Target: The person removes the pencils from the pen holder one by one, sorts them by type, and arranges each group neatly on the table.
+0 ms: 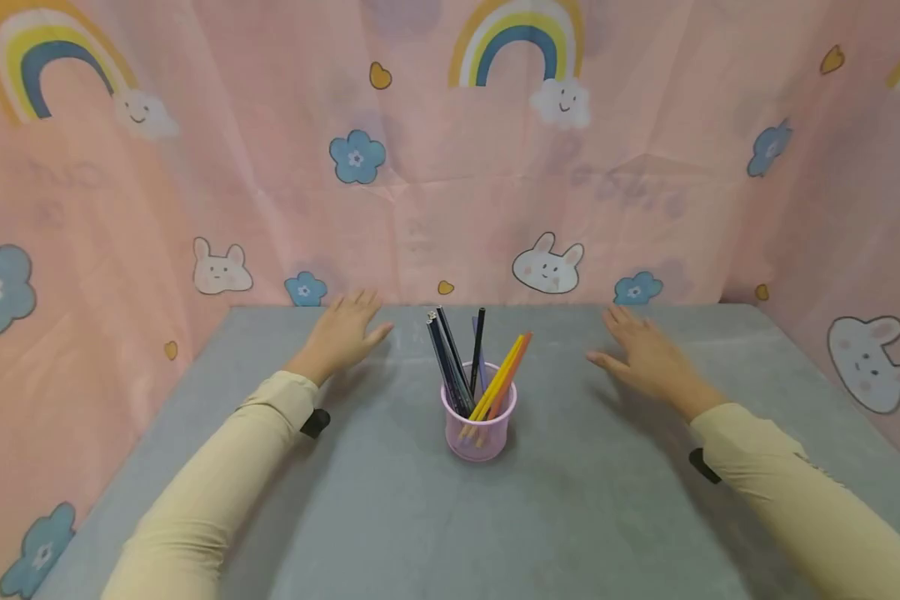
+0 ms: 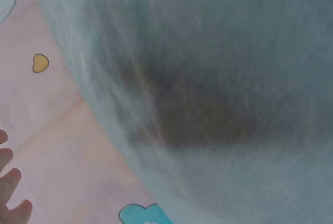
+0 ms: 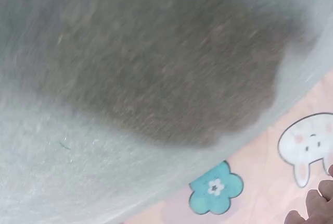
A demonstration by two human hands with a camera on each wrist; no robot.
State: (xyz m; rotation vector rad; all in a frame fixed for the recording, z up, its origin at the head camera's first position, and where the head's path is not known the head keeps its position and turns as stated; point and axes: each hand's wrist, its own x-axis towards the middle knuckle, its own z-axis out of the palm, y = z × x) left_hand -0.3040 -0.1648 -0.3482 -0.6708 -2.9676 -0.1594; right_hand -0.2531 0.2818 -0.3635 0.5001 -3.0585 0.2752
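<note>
In the head view a pink see-through cup (image 1: 480, 437) stands upright on the grey table. Several dark pencils (image 1: 450, 367) lean to its left side, and a yellow pencil (image 1: 497, 377) and an orange pencil (image 1: 512, 379) lean to the right. A thin purple pencil (image 1: 482, 367) shows behind them. My left hand (image 1: 343, 333) is stretched out left of the cup, fingers straight, holding nothing. On the other side my right hand (image 1: 648, 358) reaches forward over the table, also with extended fingers and nothing held. Both hands are apart from the cup.
The grey table (image 1: 390, 517) ends at a pink printed curtain (image 1: 420, 217) at the back, which also hangs at both sides. Dark straps (image 1: 316, 423) show under the cuffs of my sleeves (image 1: 217, 483).
</note>
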